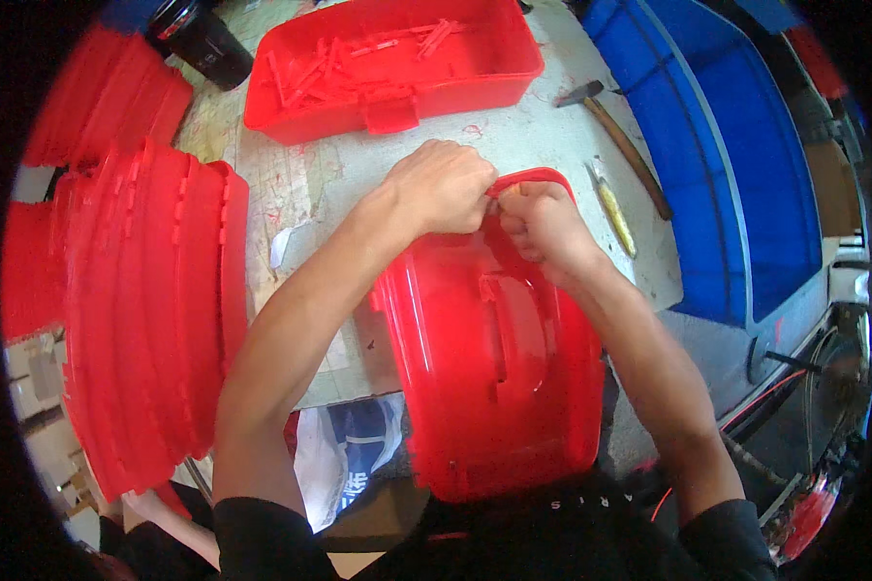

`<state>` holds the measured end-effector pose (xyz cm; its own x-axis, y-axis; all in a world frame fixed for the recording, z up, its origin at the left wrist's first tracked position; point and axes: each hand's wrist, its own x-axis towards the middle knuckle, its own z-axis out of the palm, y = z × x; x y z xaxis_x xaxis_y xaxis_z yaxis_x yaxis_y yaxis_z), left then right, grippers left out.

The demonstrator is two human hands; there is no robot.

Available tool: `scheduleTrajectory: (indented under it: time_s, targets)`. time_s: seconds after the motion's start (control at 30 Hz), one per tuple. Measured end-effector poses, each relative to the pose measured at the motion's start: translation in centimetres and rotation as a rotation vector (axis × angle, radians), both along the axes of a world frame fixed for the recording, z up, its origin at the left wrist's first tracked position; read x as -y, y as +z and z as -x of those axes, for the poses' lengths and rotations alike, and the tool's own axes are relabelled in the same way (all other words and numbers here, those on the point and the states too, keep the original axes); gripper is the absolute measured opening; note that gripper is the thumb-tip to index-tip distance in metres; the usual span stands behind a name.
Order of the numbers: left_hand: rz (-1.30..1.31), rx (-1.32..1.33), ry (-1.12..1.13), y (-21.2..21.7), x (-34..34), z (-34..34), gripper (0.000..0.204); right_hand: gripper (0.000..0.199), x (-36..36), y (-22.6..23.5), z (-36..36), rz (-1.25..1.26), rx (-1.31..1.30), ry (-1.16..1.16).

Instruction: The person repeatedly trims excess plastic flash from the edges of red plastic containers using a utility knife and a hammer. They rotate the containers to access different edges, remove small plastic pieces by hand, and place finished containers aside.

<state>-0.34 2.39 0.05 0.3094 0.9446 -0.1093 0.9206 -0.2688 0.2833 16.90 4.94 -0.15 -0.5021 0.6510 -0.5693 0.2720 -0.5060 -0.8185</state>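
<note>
A glossy red plastic box lid with a raised oval part in its middle slants from the table edge toward my body. Both my hands meet at its far end. My left hand is closed in a fist, back upward, over the far left corner. Beside it, my right hand is closed with thumb and fingers pinched at the far rim. What either hand grips is hidden by the fingers. Beyond them lies an open red plastic bin with several thin red plastic strips inside.
Stacked red plastic lids rise at the left, near a black tumbler. To the right lie a hammer and a yellow-handled knife-like tool, beside blue crates. Another person's arm shows at lower left.
</note>
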Motion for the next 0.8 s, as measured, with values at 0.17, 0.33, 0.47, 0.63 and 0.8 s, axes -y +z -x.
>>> scheduleTrajectory:
  time_s: [0.17,0.33,0.47,0.63,0.8]
  targets:
    - [-0.025,-0.03,-0.048,0.1,-0.1,-0.4,0.016,0.013,0.3,0.4,-1.0,0.251,-0.14,-0.086]
    - [-0.062,0.043,-0.047,-0.2,-0.1,-1.0,0.016,0.02,0.0,0.5,-1.0,-0.362,0.215,0.14]
    - [-0.123,0.076,0.006,-0.6,0.3,-1.0,0.016,0.02,0.5,0.3,-0.4,-0.949,0.495,0.327]
    - [-0.1,0.056,0.04,-0.7,1.0,-1.3,0.016,0.019,0.7,-0.3,-0.7,-1.115,0.493,0.352]
    - [-0.102,0.052,0.078,-0.2,1.4,-1.5,0.012,0.016,0.2,-0.9,-1.3,-0.775,0.148,0.144]
